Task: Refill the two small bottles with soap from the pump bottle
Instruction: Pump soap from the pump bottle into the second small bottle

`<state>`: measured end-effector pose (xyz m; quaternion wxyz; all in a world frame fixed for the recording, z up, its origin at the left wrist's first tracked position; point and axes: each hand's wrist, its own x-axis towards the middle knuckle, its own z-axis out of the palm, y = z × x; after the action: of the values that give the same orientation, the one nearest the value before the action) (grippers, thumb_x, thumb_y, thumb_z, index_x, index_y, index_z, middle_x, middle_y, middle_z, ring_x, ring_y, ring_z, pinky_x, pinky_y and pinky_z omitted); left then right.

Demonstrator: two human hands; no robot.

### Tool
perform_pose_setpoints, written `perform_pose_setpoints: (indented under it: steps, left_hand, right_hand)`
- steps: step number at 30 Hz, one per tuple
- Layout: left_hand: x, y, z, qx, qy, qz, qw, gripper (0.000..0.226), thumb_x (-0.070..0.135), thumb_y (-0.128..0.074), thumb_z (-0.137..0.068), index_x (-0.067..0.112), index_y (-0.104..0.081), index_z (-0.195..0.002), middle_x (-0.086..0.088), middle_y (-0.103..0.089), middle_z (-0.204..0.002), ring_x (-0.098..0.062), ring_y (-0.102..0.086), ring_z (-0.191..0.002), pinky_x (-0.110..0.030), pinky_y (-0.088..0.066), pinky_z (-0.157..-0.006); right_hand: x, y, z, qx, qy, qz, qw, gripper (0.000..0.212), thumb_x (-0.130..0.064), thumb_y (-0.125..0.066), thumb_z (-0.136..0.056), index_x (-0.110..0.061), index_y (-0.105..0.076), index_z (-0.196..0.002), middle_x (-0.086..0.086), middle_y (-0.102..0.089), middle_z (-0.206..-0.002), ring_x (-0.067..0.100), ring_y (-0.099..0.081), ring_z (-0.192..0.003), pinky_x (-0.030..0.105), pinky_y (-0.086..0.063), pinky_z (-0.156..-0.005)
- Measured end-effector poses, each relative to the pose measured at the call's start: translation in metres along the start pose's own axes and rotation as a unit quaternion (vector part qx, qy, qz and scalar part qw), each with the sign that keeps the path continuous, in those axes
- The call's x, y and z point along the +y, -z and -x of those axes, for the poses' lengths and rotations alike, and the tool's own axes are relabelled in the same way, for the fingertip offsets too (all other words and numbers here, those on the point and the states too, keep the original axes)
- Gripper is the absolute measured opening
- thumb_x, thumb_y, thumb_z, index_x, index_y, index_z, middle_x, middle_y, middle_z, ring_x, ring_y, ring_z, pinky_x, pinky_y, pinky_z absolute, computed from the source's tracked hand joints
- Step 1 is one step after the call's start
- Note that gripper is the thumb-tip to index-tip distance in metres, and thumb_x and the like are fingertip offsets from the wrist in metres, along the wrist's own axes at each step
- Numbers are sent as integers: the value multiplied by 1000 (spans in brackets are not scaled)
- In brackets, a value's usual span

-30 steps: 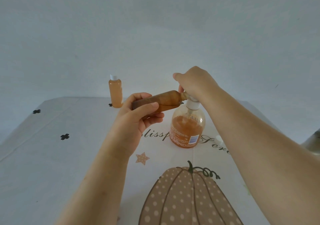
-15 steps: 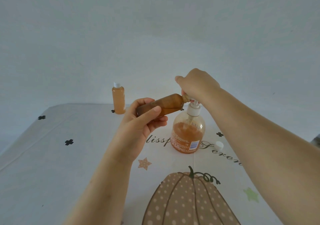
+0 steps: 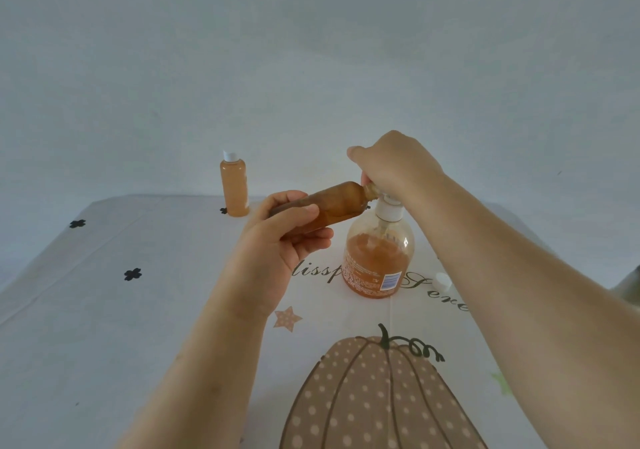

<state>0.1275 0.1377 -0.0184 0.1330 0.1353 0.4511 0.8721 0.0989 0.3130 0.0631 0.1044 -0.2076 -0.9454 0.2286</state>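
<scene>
– What do we hold?

– Our left hand (image 3: 277,241) grips a small amber bottle (image 3: 329,206), nearly level, mouth pointing right at the pump bottle (image 3: 377,258). Our right hand (image 3: 394,168) closes over the pump head.

– Around it?

– A capped small bottle (image 3: 234,185) stands far left; a white cap (image 3: 443,281) lies right on the tablecloth (image 3: 104,310).

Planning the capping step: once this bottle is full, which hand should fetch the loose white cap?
Right, probably. The white cap lies on the tablecloth right of the pump bottle, under the right hand's forearm; the left hand holds the small bottle.
</scene>
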Motion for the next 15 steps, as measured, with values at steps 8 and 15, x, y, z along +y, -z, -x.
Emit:
perform_pose_setpoints:
  steps: [8,15]
  left_hand:
    - [0,1,1,1,-3,-10,1000,16,-1,-62,-83,6,-59,-98,-12,-68,-77,-27,-66,-67,-31,-57,-65]
    - [1,0,2,-2,-5,-5,1000,22,0,-65,-82,4,-57,-102,-14,-68,-79,-27,-67,-68,-30,-57,-65]
  right_hand:
    - [3,-2,2,-4,9,-26,1000,56,-60,-49,-94,-10,-72,-90,1,-60,-62,21,-60,-60,30,-44,-61]
    - [3,-2,0,0,7,-25,1000,54,-59,-51,-94,-10,-72,-92,0,-60,-61,19,-59,-60,30,-43,-59]
